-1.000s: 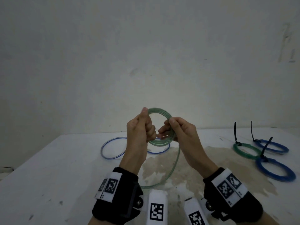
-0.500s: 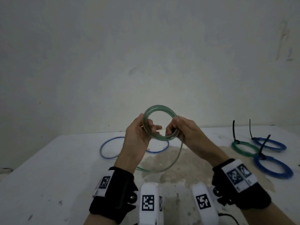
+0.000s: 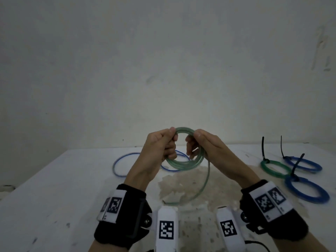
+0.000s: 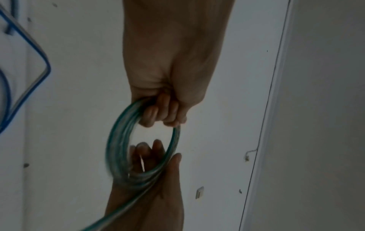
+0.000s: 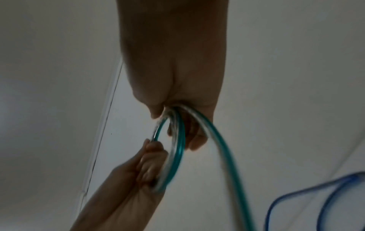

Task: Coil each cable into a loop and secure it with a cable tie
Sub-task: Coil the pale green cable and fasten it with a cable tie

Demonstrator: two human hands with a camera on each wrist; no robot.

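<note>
Above the white bench (image 3: 54,188), you are holding the green cable (image 3: 181,163) coiled in the air. Your left hand (image 3: 160,146) and right hand (image 3: 205,144) are gripping opposite sides, its tail hanging benchward.

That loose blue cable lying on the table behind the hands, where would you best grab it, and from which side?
Probably at the near left arc of the loose blue cable, coming down from above with the left hand. It lies flat on the table as one thin open ring, so only a pinch from above gets round the strand. That arc is bare; the right part is hidden behind the green coil.
</note>
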